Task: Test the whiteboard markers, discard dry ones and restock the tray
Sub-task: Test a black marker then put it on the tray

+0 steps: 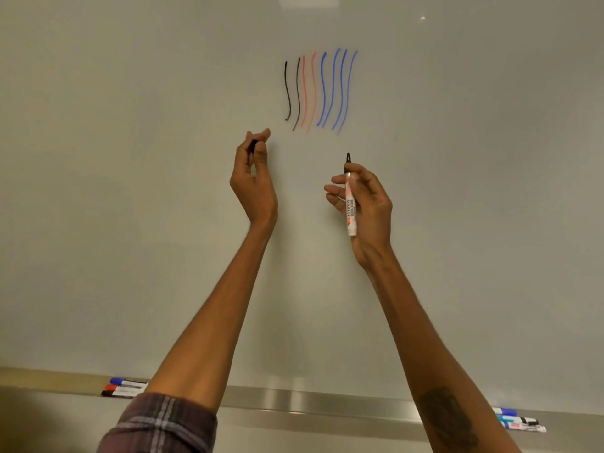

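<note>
My right hand (366,204) grips an uncapped black whiteboard marker (350,204), white barrel upright, tip pointing up a little off the whiteboard (130,158). My left hand (253,178) is raised to its left and pinches the marker's black cap (253,146) between thumb and fingers. Above both hands the board carries several wavy test strokes (322,89): black, red and blue, left to right. The metal tray (294,403) runs along the board's lower edge.
Three capped markers (124,388), blue, red and black, lie on the tray at the left. Another small group of markers (519,422) lies on the tray at the right, past my right forearm.
</note>
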### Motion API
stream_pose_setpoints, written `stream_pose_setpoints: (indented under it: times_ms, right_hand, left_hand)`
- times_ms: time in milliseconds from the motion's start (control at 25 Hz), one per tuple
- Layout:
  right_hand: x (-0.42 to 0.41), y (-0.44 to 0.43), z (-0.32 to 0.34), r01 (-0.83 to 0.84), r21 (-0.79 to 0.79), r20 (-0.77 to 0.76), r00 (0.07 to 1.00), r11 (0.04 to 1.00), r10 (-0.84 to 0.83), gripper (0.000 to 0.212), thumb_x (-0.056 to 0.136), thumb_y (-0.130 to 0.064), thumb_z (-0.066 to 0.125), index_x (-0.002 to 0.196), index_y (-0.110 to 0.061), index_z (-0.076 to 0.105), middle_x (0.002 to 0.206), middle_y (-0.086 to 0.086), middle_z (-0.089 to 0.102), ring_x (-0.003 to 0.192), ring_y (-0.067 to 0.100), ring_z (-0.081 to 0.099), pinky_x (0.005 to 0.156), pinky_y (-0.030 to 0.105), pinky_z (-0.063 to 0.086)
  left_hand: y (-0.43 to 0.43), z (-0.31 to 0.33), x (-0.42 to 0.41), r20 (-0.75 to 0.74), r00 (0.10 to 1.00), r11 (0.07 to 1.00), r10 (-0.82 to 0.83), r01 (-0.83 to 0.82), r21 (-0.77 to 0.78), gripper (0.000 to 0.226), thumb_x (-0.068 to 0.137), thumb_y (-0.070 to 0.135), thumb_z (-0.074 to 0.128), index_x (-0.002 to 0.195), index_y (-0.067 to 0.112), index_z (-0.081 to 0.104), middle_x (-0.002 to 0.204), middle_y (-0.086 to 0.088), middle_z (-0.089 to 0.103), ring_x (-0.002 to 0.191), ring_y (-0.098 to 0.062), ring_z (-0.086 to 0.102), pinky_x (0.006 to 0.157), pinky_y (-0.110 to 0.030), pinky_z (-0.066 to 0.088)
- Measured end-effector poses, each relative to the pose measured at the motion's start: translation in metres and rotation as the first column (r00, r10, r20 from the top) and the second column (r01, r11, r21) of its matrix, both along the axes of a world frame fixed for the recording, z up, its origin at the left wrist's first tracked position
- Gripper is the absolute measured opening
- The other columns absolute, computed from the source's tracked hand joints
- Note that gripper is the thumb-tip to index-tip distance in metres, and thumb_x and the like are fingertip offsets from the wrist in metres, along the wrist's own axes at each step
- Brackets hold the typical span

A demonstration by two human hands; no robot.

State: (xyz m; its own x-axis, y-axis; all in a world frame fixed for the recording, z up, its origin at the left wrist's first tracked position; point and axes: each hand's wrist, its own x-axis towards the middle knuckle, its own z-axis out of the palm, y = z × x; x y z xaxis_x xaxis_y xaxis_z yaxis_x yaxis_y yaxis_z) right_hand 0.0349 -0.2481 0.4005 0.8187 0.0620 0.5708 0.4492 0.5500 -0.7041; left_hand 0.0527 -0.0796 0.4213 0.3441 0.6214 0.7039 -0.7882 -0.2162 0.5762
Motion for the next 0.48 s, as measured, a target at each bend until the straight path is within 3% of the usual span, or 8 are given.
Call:
stream_pose_setpoints:
  times_ms: [80,200,360,480]
  right_hand:
    - [0.006,-0.007,0.009,-0.086,0.053,-0.008,0.996,0.995,0.086,0.029,0.103,-0.017,0.042,0.125,-0.014,0.061,0.112,0.014,0.067,0.107,0.031,0.066,0.095,0.041,0.053]
    - [0.013,-0.012,0.014,-0.05,0.029,0.062,0.997,0.998,0.048,0.028,0.102,-0.014,0.047,0.128,-0.02,0.057,0.117,0.009,0.067,0.11,0.023,0.064,0.091,0.035,0.051]
    - [0.023,-0.01,0.021,0.034,0.029,0.08,0.996,0.999,-0.036,0.023,0.103,-0.026,0.046,0.119,-0.017,0.06,0.105,0.01,0.066,0.091,0.02,0.06,0.079,0.036,0.049]
    - [0.036,-0.01,0.03,0.2,0.0,0.098,0.975,0.98,-0.199,0.027,0.099,-0.026,0.048,0.112,-0.011,0.066,0.091,0.009,0.063,0.077,0.019,0.059,0.069,0.032,0.049]
  left_hand:
    - [0.002,0.009,0.009,0.033,0.999,1.0,-0.003,0.003,-0.022,0.028,0.104,0.024,0.05,0.12,0.008,0.065,0.123,-0.001,0.07,0.135,-0.014,0.05,0.111,-0.045,0.042]
    - [0.001,0.02,0.021,0.084,0.996,1.0,0.003,-0.002,-0.016,0.029,0.104,0.024,0.049,0.121,0.005,0.063,0.127,-0.001,0.069,0.139,-0.012,0.046,0.114,-0.043,0.039]
    - [0.001,0.021,0.044,0.098,0.994,0.998,0.039,-0.044,0.054,0.032,0.104,0.028,0.047,0.118,0.004,0.062,0.135,0.001,0.063,0.144,-0.009,0.037,0.122,-0.046,0.025]
    - [0.005,0.014,0.059,0.139,0.983,0.978,0.123,-0.143,0.15,0.031,0.104,0.03,0.045,0.111,0.003,0.06,0.139,-0.004,0.059,0.146,-0.017,0.035,0.124,-0.047,0.02]
